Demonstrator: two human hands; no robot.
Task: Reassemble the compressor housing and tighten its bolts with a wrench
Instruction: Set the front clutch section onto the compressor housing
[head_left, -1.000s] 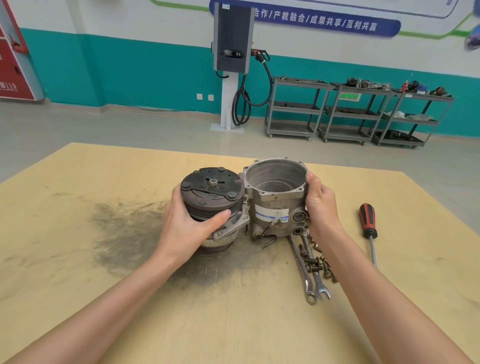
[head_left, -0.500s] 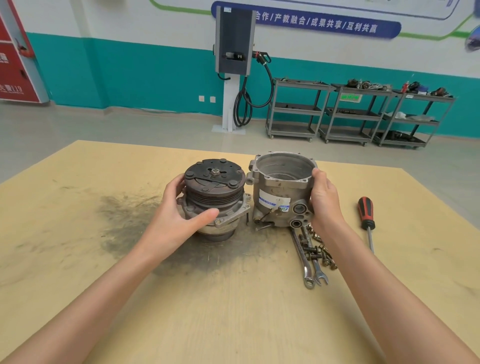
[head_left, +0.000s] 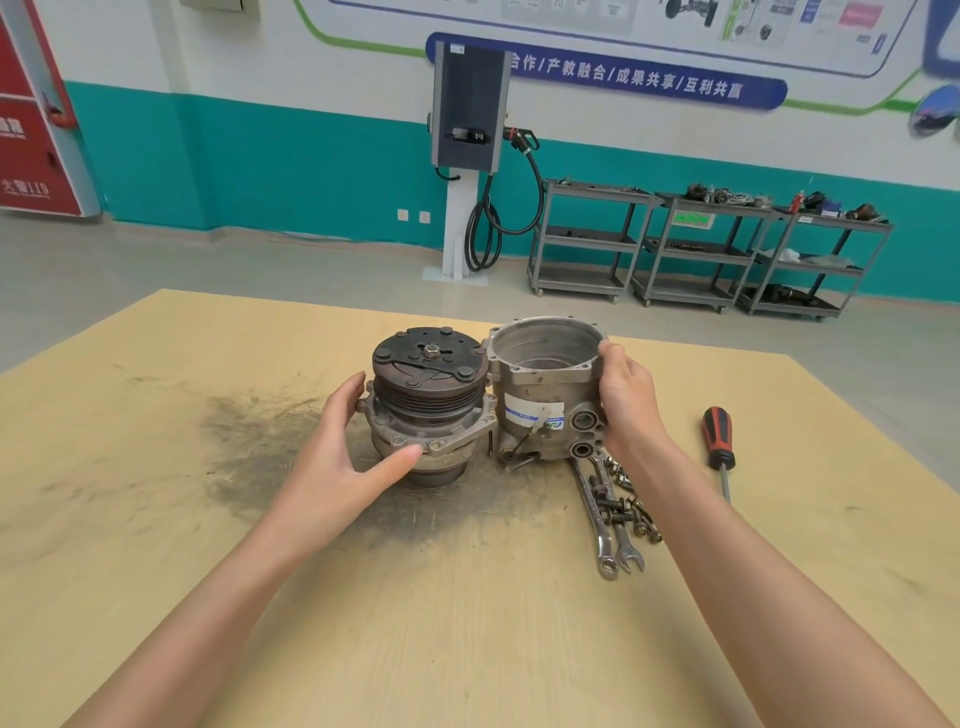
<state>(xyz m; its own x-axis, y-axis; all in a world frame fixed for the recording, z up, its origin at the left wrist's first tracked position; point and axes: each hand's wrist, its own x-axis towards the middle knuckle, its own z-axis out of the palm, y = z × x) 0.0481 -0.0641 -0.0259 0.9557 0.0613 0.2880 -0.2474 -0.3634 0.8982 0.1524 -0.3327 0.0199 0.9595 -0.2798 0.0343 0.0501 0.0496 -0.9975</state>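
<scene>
Two compressor parts stand side by side on the wooden table (head_left: 467, 623). The left one is the front half with the black clutch pulley (head_left: 431, 384) facing up. My left hand (head_left: 337, 462) cups its flange, with the thumb tip and straight fingers touching the edge. The right part is the hollow aluminium housing (head_left: 540, 395), open end up, with a white label on its side. My right hand (head_left: 626, 400) grips its right wall, thumb at the rim. Two wrenches (head_left: 605, 514) and several loose bolts (head_left: 631, 501) lie just in front of the housing.
A red and black screwdriver (head_left: 718, 441) lies on the table to the right of my right forearm. A dark grease stain (head_left: 260, 447) spreads left of the parts. Beyond the table stand a charging post (head_left: 467, 156) and grey shelf carts (head_left: 701, 249).
My left hand has slid down from the pulley to the flange and loosened, its fingers now straighter. Both parts sit a little farther from me. My right hand keeps its hold.
</scene>
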